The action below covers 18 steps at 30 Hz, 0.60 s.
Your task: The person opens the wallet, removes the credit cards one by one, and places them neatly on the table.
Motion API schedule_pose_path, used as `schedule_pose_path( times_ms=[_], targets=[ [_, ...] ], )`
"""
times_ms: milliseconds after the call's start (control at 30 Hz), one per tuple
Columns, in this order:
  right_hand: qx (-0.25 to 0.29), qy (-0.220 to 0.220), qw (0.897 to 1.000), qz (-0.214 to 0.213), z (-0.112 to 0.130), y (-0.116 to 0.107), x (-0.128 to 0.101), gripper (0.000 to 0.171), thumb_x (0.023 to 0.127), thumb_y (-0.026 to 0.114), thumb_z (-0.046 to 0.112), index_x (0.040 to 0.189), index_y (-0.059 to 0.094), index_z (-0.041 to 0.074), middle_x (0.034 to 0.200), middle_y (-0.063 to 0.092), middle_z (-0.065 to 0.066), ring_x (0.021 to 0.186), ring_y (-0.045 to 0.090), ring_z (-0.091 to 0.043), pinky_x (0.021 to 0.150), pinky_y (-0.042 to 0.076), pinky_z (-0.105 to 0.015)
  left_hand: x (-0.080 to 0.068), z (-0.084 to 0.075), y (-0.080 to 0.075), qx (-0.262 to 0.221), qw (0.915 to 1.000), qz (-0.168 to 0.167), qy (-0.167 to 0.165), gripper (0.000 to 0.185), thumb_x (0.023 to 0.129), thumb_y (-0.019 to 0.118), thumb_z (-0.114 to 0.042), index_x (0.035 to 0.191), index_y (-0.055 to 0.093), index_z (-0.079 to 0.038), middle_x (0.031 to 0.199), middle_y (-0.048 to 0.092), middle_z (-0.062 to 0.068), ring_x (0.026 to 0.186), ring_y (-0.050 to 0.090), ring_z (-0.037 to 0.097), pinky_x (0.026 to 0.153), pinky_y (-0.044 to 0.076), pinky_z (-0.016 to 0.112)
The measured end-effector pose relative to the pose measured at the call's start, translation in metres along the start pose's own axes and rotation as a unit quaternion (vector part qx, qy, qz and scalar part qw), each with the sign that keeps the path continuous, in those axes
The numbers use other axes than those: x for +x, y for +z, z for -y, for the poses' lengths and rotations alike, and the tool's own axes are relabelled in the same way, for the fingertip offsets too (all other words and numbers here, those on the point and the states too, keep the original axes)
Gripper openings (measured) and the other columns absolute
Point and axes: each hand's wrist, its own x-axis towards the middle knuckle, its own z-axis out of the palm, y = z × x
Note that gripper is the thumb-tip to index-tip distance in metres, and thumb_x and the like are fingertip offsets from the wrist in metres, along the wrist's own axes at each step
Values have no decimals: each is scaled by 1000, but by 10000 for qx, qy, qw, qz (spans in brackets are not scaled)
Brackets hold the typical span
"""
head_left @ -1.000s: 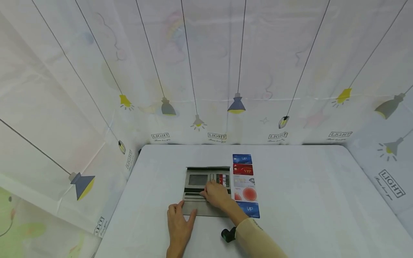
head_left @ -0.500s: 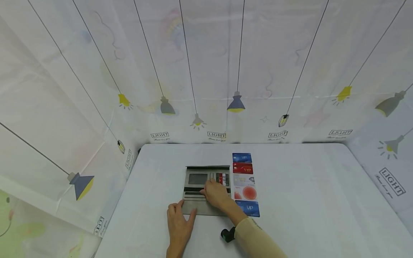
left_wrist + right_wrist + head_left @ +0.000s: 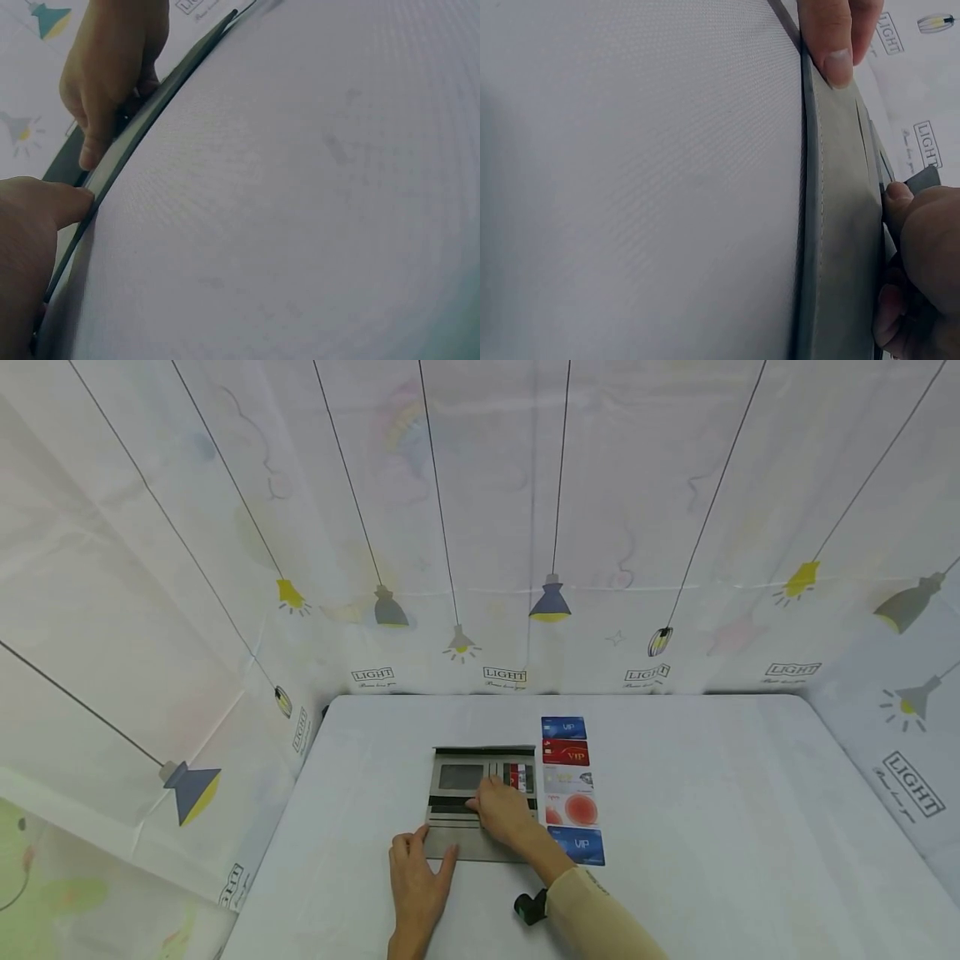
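Observation:
A grey wallet (image 3: 457,843) lies unfolded on the white table (image 3: 712,827). Some cards (image 3: 517,776) stand in its far slots. My left hand (image 3: 415,877) lies flat, and its fingertips press the wallet's near left corner (image 3: 832,112). My right hand (image 3: 504,811) rests on the wallet's middle with its fingers curled. Its thumb (image 3: 897,196) and fingers pinch a thin grey card (image 3: 924,178) at a pocket. In the left wrist view my left thumb (image 3: 52,206) touches the wallet's edge (image 3: 127,146), and the right hand (image 3: 112,67) is above it.
Right of the wallet lies a row of loose cards: blue VIP (image 3: 563,727), red VIP (image 3: 566,752), silvery (image 3: 567,779), white with a red disc (image 3: 572,810), blue VIP (image 3: 581,846). Lamp-printed cloth walls (image 3: 480,527) enclose the table on three sides.

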Motion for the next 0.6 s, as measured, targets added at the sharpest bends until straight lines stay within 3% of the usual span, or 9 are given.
schedule_pose_path(
  times_ms=[333, 600],
  targets=[
    [23, 14, 9993, -376, -1, 4, 3, 28, 99, 62, 30, 89, 60, 5, 84, 62, -10, 73, 67, -30, 64, 55, -43, -1, 2, 0, -40, 9997, -163, 171, 60, 79, 84, -36, 125, 64, -2, 102, 48, 8, 95, 46, 21, 80, 42, 38],
    [139, -109, 9991, -382, -2, 2, 1, 22, 100, 60, 29, 90, 56, 9, 78, 57, -4, 64, 62, -23, 56, 49, -36, -1, 2, 2, 25, 9996, -197, 196, 60, 79, 84, -36, 124, 65, -2, 101, 47, 7, 94, 46, 20, 79, 41, 37]
  ],
)
